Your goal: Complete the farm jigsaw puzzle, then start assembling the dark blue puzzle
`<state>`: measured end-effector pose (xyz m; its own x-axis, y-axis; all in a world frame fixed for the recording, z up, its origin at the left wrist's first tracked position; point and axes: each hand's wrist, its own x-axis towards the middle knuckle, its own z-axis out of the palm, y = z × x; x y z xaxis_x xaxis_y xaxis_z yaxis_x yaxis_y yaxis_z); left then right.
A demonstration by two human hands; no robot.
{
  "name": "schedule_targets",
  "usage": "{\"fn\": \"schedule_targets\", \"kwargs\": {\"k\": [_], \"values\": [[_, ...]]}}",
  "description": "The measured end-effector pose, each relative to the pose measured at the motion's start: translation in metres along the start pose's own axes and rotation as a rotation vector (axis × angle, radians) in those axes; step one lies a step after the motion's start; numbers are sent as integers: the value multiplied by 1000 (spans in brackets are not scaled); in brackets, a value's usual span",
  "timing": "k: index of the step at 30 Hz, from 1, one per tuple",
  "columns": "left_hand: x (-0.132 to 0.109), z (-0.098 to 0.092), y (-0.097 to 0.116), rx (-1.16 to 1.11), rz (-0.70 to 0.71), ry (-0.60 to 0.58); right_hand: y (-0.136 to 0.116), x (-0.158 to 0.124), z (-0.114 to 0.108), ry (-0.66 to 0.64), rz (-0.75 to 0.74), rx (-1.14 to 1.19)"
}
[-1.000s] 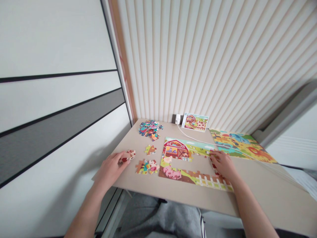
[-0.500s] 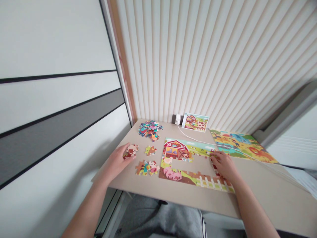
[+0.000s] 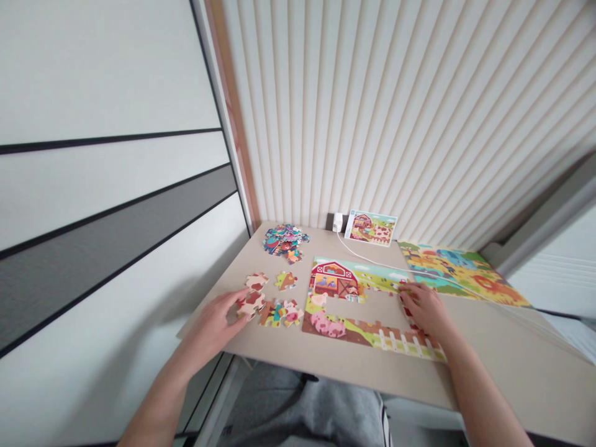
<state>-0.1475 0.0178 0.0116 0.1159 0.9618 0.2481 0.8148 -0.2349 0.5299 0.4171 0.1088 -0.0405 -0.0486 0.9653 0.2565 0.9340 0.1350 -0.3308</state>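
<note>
My left hand [image 3: 215,321] pinches a brown-and-white cow puzzle piece [image 3: 250,302] at the left of the beige table [image 3: 288,347]. A second brown-and-white piece [image 3: 256,281] lies just beyond it. My right hand [image 3: 424,308] rests palm down, fingers together, on the right edge of a half-built farm puzzle [image 3: 354,304] with a red barn and a pink pig. Between my hands lie a cluster of joined colourful pieces [image 3: 280,312] and one loose piece [image 3: 285,280].
A heap of loose pieces [image 3: 285,239] lies at the back left. A picture card [image 3: 370,226] leans on the slatted wall beside a white charger [image 3: 338,221], whose cable crosses the table. A finished animal puzzle [image 3: 459,273] lies at the right.
My left hand set one brown-and-white piece down farther back, then drew nearer and took hold of another cow piece. My right hand has stayed on the puzzle's right edge.
</note>
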Motion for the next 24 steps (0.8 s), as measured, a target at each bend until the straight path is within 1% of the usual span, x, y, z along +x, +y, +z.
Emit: {"fn": "schedule_targets", "kwargs": {"k": [3, 5, 7, 9, 11, 14, 17, 19, 21, 24], "values": [[4, 0, -6, -30, -2, 58, 0, 0, 0, 2, 5, -2], [11, 5, -16, -2, -17, 133, -1, 0, 0, 6, 7, -5], [20, 13, -27, 51, -28, 182, -1, 0, 0, 10, 6, -5], [27, 20, -34, 108, -23, 196, -1, -1, 0, 15, -1, -1], [27, 24, -36, 166, -6, 203, -1, -1, 1, 21, -10, 1], [15, 23, -29, 243, 1, 193, 0, -1, 2, 27, -18, -7], [-2, 22, -16, 298, 12, 114, 1, -1, 3, 25, -19, -19], [-9, 24, -8, 306, 25, 67, 2, 0, 3, 19, -20, -24], [-11, 27, -2, 289, 33, 52, 2, 0, 4, 14, -20, -27], [-8, 31, 5, 253, 46, 68, 3, 0, 4, 14, -19, -31]]}}
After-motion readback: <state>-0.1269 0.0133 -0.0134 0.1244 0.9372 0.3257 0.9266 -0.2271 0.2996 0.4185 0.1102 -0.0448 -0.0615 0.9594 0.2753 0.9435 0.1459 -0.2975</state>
